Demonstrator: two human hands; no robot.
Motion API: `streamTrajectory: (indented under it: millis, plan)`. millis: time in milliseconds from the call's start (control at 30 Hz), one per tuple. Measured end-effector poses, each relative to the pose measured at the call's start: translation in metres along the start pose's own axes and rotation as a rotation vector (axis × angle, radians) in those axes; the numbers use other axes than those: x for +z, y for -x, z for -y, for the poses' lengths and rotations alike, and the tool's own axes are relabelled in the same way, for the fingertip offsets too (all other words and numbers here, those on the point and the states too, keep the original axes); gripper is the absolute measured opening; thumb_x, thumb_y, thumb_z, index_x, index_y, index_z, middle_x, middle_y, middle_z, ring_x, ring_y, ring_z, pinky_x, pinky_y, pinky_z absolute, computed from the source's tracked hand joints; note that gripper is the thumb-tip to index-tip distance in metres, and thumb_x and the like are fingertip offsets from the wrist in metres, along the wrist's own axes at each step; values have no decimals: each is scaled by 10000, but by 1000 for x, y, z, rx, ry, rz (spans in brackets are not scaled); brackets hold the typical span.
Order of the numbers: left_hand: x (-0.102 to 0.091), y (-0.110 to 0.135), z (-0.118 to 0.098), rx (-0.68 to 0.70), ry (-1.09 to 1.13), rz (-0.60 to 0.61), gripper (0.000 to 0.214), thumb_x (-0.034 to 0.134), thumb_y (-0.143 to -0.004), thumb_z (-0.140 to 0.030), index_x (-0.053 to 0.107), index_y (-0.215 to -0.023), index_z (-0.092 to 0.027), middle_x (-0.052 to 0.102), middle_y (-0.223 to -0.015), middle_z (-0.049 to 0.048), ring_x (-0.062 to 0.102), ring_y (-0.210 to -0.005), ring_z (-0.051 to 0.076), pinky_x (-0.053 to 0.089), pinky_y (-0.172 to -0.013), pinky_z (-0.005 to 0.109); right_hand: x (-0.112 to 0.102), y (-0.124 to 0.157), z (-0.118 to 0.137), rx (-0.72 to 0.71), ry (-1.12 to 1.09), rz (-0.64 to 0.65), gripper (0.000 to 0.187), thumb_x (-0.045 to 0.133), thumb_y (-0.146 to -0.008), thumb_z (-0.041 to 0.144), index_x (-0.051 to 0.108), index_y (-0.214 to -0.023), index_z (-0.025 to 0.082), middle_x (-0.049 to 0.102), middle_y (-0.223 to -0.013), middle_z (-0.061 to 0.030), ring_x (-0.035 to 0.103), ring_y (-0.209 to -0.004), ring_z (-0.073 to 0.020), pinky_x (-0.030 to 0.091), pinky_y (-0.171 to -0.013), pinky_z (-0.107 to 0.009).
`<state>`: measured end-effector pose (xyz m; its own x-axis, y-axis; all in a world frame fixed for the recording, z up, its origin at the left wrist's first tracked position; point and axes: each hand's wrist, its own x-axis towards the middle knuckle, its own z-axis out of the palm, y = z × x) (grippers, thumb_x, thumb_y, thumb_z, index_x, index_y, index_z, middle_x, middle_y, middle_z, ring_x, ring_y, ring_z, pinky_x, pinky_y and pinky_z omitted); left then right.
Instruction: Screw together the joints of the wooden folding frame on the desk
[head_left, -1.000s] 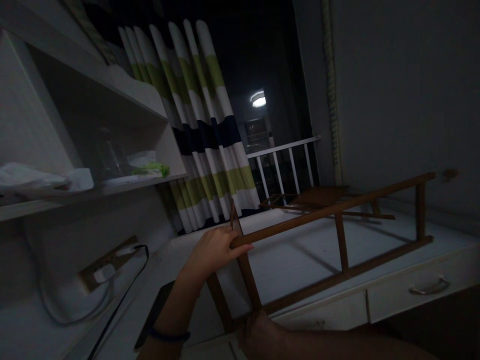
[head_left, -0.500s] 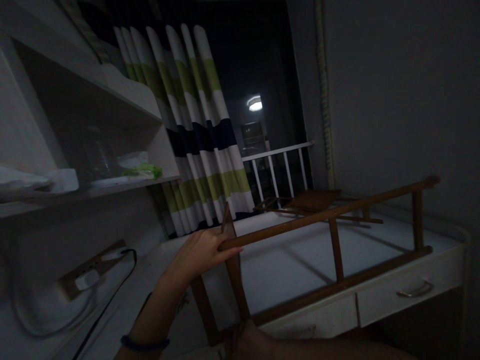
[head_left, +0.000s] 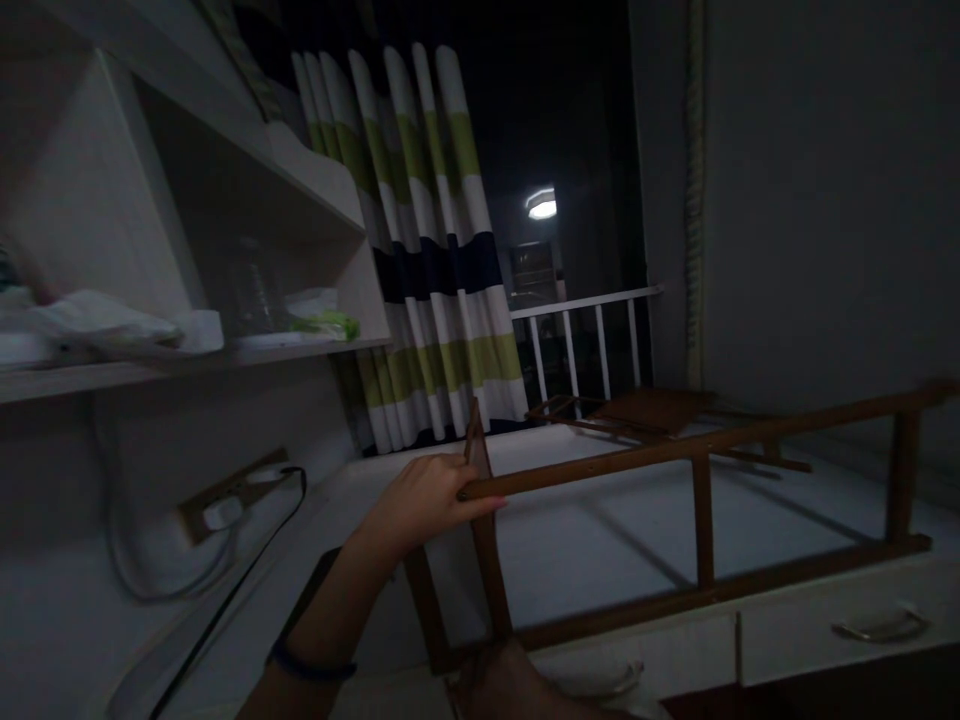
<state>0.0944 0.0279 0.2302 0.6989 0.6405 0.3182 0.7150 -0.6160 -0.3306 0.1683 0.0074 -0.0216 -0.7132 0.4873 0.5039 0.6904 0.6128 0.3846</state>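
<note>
dim room, seen from head height. a brown wooden frame (head_left: 637,458), built like a short ladder, lies on its long edge across a white desk (head_left: 600,545). its long axis runs from the lower centre of the picture out to the right edge, rising slightly to the right. two long rails are joined by short upright rungs, and the lower rail rests along the front edge of the desk.

the left hand (head_left: 431,495), centre of the picture, has its grip wrapped around the left end of the upper rail, fingers curled over it. the right hand (head_left: 510,685), bottom centre, is in deep shadow at the frame's lower left corner; whether its grip is closed cannot be told.

behind the frame, a second wooden piece (head_left: 652,408) lies flat on the desk. beyond it are a white railing (head_left: 592,330) and a striped curtain (head_left: 435,280) in white, green and navy. at left, a shelf (head_left: 315,348) holds pale items, and a power strip (head_left: 232,490) sits below it. a drawer handle (head_left: 877,628) shows at lower right.

compared with half a second ago, the upper rail slopes less steeply and its far end now reaches the right edge; the left hand holds the same spot.
</note>
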Motion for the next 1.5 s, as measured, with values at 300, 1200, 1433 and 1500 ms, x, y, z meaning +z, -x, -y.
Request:
streamTrajectory:
  millis: [300, 1200, 1433, 1500]
  plan:
    - [2, 2, 0, -6, 31, -44, 590, 292, -795, -641, 624, -765, -155, 612, -728, 74, 586, -720, 215, 408, -624, 298, -3, 5, 0, 79, -12, -48, 132, 592, -668, 152, 468, -701, 182, 571, -576, -27, 529, -430, -180, 397, -331, -263]
    - [-9, 11, 18, 141, 535, 59, 263, 411, -875, -338, 594, -910, -152, 574, -792, 13, 521, -737, 111, 381, -671, 197, -17, 7, 17, 552, -107, -212, 253, 746, -592, 244, 509, -634, 165, 594, -542, -38, 581, -470, -223, 440, -375, -294]
    - [-6, 15, 17, 144, 493, -6, 254, 424, -875, -328, 602, -895, -148, 578, -770, 18, 522, -733, 113, 369, -657, 193, -20, 5, 14, 426, -30, -141, 189, 671, -668, 166, 485, -635, 159, 574, -531, -53, 558, -425, -216, 411, -349, -290]
    - [-6, 14, 18, 148, 502, -8, 247, 427, -875, -320, 601, -894, -145, 581, -772, 19, 524, -736, 113, 370, -658, 192, -19, 5, 14, 426, -48, -128, 159, 644, -694, 162, 495, -638, 159, 576, -538, -53, 562, -435, -218, 419, -363, -299]
